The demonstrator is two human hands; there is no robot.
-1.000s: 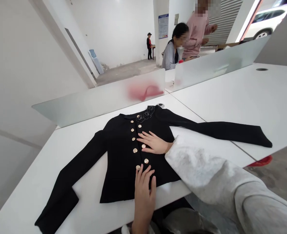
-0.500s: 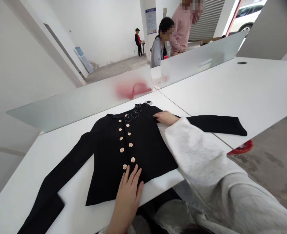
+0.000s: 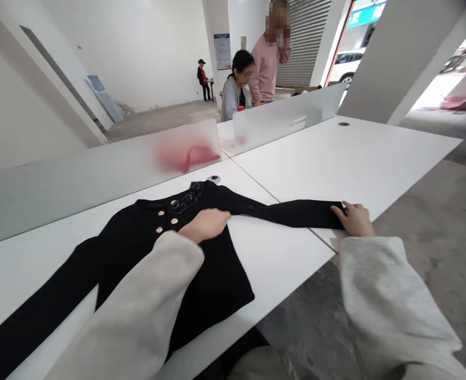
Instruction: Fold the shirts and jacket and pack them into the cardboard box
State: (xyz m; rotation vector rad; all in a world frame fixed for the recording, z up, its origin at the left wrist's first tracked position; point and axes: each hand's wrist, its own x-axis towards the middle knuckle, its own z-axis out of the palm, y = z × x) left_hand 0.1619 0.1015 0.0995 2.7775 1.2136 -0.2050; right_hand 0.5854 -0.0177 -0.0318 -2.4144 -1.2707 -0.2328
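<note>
A black button-front jacket [image 3: 217, 279] with gold buttons lies face up on the white table [image 3: 280, 253]. My left hand [image 3: 205, 224] rests palm down on its chest near the shoulder, fingers flat on the cloth. The jacket's right sleeve [image 3: 292, 212] stretches straight out to the right across the table seam. My right hand [image 3: 354, 218] is at the end of that sleeve, fingers closed on the cuff near the table's front edge. The other sleeve runs off toward the lower left.
A frosted divider [image 3: 78, 174] stands behind the jacket, with a red shape [image 3: 185, 155] blurred behind it. Beyond a second divider [image 3: 288, 113], one person sits [image 3: 235, 84] and another stands [image 3: 267, 60]. Concrete floor [image 3: 435, 221] lies to the right of the table edge.
My right hand slid from the jacket's shoulder out along the sleeve to the cuff. My left hand moved up from the hem to the chest. The view swung right.
</note>
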